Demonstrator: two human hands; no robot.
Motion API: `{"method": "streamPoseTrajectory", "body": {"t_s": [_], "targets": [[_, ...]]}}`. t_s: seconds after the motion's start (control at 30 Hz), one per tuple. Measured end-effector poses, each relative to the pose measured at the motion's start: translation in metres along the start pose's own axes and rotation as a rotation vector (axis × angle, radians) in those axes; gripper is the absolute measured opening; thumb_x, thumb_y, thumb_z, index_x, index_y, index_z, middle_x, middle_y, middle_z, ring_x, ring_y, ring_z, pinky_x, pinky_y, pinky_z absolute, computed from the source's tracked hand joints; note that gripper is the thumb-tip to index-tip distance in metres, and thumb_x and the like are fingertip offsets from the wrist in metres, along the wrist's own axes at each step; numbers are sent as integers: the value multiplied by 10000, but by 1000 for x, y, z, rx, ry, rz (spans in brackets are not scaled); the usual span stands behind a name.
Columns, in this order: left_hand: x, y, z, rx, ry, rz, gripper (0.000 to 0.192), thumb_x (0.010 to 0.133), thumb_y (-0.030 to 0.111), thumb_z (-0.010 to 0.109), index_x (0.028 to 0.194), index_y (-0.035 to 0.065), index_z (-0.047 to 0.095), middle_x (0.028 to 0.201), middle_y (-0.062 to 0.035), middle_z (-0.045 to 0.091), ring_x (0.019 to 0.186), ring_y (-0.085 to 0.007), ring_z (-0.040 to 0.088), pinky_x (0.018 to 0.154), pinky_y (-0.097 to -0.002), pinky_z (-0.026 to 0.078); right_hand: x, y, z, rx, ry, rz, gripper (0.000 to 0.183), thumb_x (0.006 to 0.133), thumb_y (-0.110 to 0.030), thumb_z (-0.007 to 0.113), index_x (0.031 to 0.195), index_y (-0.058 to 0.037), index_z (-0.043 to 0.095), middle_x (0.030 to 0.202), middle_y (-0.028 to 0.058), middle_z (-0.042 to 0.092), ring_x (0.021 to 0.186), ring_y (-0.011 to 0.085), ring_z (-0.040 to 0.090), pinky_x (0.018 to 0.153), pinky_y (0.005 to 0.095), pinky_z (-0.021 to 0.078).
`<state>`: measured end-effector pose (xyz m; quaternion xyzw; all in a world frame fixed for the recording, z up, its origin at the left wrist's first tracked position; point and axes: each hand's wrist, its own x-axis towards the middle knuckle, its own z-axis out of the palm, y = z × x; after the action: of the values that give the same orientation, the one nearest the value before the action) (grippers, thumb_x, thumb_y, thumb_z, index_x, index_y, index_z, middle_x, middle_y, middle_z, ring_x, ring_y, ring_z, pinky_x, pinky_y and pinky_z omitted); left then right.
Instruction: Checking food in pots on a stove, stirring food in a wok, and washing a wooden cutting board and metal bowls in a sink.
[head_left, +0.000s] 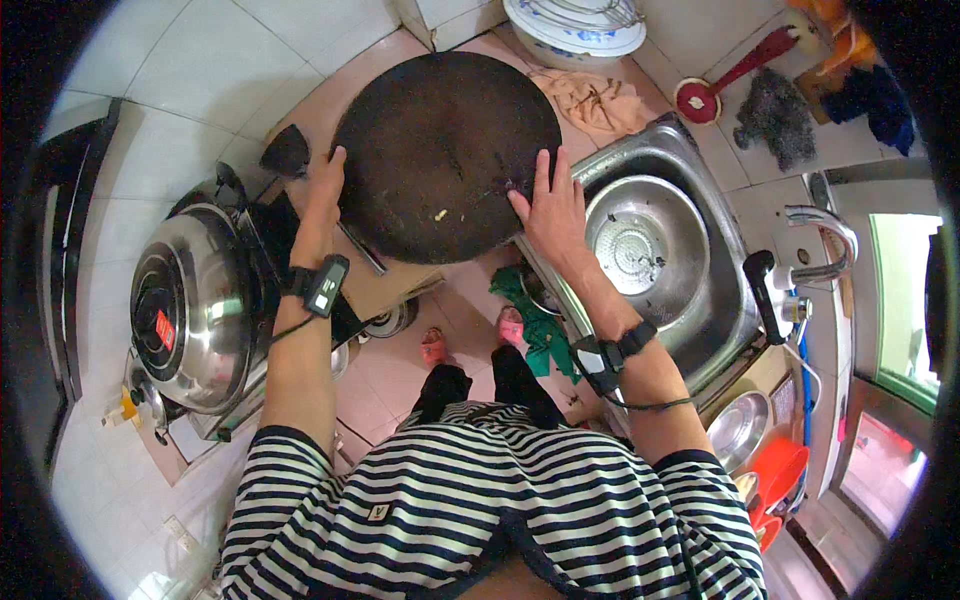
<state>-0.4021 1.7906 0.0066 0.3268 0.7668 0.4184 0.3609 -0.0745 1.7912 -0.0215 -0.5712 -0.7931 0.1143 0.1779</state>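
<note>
A large round dark chopping board (442, 150), seemingly wooden, is before me over the counter corner. My left hand (321, 191) holds it at its left rim, the thumb uppermost and the other fingers partly hidden. At the lower right rim, my right hand (553, 206) holds the board with its fingers spread and the thumb on the face. Small pale scraps (441, 215) stick to the dark surface. From under the board's lower left edge a metal rod or handle (364, 249) juts out.
To the right is a steel sink (724, 300) containing a metal basin (649, 247), beside a faucet (825, 217). A large lidded steel pot (217, 300) stands left. Behind the board are a crumpled cloth (592, 101) and a blue-patterned white basin (577, 41). Green plastic (536, 322) lies below.
</note>
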Motion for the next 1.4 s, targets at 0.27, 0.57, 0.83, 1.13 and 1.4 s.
{"method": "streamPoseTrajectory", "body": {"t_s": [0.27,0.57,0.83,1.13,1.4], "targets": [[-98,32,29,299,13,-83,514,927,343,416,1237,-67,421,1254,-143,473,1144,-237,437,961,-319,323,-38,45,-38,48,-81,-19,714,818,-358,565,1349,6,256,1396,263,196,1166,434,374,987,438,320],[-148,-35,50,-105,-181,-297,585,868,458,500,1177,-38,470,1137,-134,534,1036,-236,500,881,-339,389,-62,102,-71,152,-115,27,756,707,-186,600,1357,-24,249,1418,208,207,1165,410,399,982,425,344],[-175,-38,81,-175,-470,-602,665,791,536,574,1175,7,453,1004,-84,533,905,-203,525,802,-348,433,-71,144,-106,-224,-219,99,734,751,-217,541,1399,-142,203,1455,82,190,1311,257,259,1019,540,234],[-178,-30,104,-201,-631,-408,594,776,419,646,1190,28,475,1041,-69,546,751,-142,534,653,-316,504,-78,173,-98,-208,-127,161,660,788,-140,538,1382,-130,251,1427,96,255,1298,272,276,1012,453,292],[-205,16,121,-201,-735,-248,557,741,362,677,1094,-20,478,913,-93,562,678,-153,584,576,-297,538,-152,133,-191,351,280,472,300,881,-185,532,1138,-30,514,963,173,614,882,234,614,747,323,483]]}}
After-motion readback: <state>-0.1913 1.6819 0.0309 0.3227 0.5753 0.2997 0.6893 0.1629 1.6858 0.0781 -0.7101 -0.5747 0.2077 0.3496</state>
